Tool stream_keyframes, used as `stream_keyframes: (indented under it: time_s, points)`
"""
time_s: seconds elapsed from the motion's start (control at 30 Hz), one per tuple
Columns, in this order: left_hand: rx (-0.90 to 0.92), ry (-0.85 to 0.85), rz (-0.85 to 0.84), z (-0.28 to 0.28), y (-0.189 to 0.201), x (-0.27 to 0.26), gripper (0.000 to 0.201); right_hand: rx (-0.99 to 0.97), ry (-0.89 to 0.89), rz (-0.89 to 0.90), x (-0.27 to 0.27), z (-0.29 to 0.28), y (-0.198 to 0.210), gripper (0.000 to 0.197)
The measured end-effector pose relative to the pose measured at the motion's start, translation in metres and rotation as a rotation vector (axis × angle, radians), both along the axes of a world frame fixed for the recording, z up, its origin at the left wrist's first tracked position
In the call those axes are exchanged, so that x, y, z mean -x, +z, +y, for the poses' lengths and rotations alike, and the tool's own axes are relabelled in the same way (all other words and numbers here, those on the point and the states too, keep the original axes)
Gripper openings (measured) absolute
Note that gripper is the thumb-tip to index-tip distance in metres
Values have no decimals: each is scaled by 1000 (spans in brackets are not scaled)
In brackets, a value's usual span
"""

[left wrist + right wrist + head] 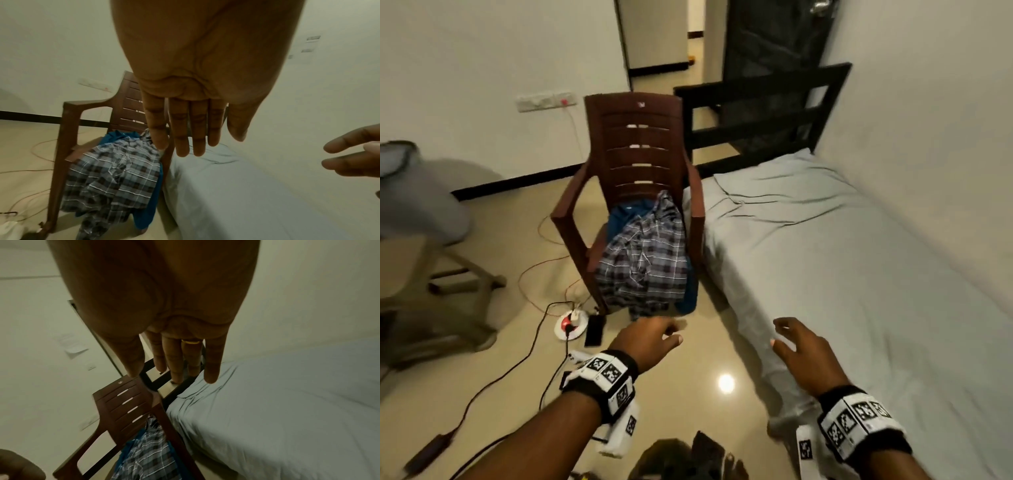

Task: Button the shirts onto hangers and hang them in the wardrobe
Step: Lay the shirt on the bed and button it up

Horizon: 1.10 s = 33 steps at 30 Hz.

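Observation:
A grey-and-brown checked shirt (643,260) is heaped on the seat of a brown plastic armchair (635,144) and hangs over its front edge, with a blue garment (626,214) under it. Both also show in the left wrist view, the checked shirt (115,175) and the blue garment (117,136). My left hand (654,337) is stretched out, empty, a little short of the shirt's lower hem, fingers straight (185,129). My right hand (796,346) hovers empty beside the bed edge, fingers spread (174,360). No hanger or wardrobe is in view.
A bed with a grey sheet (859,274) fills the right side, against the wall, with a dark headboard (767,113). On the floor left of the chair lie a power strip (571,323), a phone (595,330) and several cables. A beige stool (431,284) stands at left.

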<state>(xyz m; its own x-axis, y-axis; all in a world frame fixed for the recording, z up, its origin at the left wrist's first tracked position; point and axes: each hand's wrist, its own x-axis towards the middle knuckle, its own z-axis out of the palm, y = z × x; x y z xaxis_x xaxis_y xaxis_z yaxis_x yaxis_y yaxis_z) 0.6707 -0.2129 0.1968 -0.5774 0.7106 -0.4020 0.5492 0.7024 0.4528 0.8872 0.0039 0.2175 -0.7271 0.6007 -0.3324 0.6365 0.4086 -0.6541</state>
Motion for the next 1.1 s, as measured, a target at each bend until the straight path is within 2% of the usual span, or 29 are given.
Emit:
stream_keyframes:
  time_s: [0.1,0.27,0.4,0.53,0.7,0.83,0.9,1.0,1.1]
  points:
    - [8,135,-33,-5,-7,28,35,-3,119,-10,54,23,-3,37]
    - [-38,385,-101,2,-24,98,55,-6,262,-34,158,52,-7,34]
    - [-96,521,-186,31,-45,186,55,-14,343,-97,255,76,-22,36]
    - [-153,546,-285,70,-81,292,53,8,365,-152,373,99,-50,32]
    - [-175,546,-413,95,-116,405,68,3,438,-305,508,124,-109,18]
    - [-196,580,-376,101,-120,472,57,-68,566,-410,619,147,-152,13]
    - [-254,633,-361,102,-129,491,64,-94,589,-476,668,160,-172,21]
    - [-324,692,-360,103,-150,508,64,-146,628,-560,738,180,-216,27]
    - [-276,741,-385,102,-165,505,73,-236,670,-610,790,195,-248,35]
